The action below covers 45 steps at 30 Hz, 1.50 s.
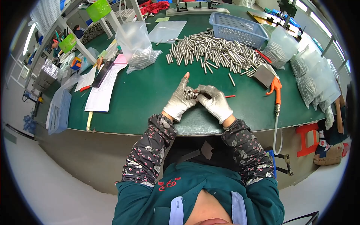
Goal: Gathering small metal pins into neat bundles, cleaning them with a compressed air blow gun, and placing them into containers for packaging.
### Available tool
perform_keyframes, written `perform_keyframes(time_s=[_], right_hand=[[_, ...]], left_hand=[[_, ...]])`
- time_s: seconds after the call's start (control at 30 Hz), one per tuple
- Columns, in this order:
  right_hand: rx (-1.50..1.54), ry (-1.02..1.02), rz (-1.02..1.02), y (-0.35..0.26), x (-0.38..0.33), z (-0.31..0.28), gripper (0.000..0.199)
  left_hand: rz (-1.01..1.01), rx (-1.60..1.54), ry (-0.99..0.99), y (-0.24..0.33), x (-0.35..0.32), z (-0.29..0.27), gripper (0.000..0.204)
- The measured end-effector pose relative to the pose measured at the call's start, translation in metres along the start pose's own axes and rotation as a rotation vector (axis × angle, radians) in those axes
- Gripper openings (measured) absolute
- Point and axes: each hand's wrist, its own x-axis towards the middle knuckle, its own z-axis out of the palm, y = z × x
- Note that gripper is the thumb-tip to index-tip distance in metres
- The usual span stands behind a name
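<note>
A bundle of short metal pins (189, 93) sits in my left hand (177, 102), ends facing up, fingers curled around it and the bare thumb tip pointing away. My right hand (215, 103) is closed, its fingertips against the right side of the bundle; what they pinch is hidden. Both hands wear whitish gloves. A thin red stick (230, 96) shows to the right of my right hand; whether it is held or lies on the table cannot be made out. Beyond my hands spreads a large heap of loose metal pins (210, 48), with a single pin (231, 79) apart at its near side.
On the green table (142, 97) stand a blue plastic basket (240, 30), bags of pins (313, 77) at right and a plastic bag (137, 45) at left. An orange air gun (276, 90) with a hose lies by a grey block (264, 76). Papers (105, 90) lie left.
</note>
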Motion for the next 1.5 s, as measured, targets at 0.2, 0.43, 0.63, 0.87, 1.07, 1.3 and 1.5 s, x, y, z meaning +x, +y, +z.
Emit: perform_keyframes(time_s=[0.2,0.43,0.63,0.87,1.07,1.3,1.5], right_hand=[[-0.781,0.247,-0.3,-0.031,0.012,-0.077,0.029],[-1.531,-0.005,0.233,-0.018,0.014,-0.169,0.075],[-1.473,-0.067,0.465,-0.018,0.019,-0.177,0.071],[-1.558,0.195,0.265,-0.008,0.008,-0.176,0.054],[-0.907,0.045,-0.356,-0.042,0.012,-0.074,0.039],[-0.567,-0.33,-0.072,-0.027,0.033,-0.001,0.036],[0.121,-0.163,0.465,-0.023,0.04,-0.003,0.041]], left_hand=[[0.005,0.013,-0.041,-0.003,0.002,-0.001,0.101],[0.004,0.07,-0.043,-0.001,0.002,-0.001,0.101],[0.016,0.073,-0.048,-0.002,0.0,-0.002,0.103],[-0.016,0.114,-0.032,0.0,0.001,0.005,0.106],[-0.016,0.022,-0.048,-0.006,0.0,-0.002,0.107],[0.107,0.084,0.027,-0.008,0.003,0.0,0.1],[0.12,-0.388,0.211,0.003,0.006,-0.01,0.077]])
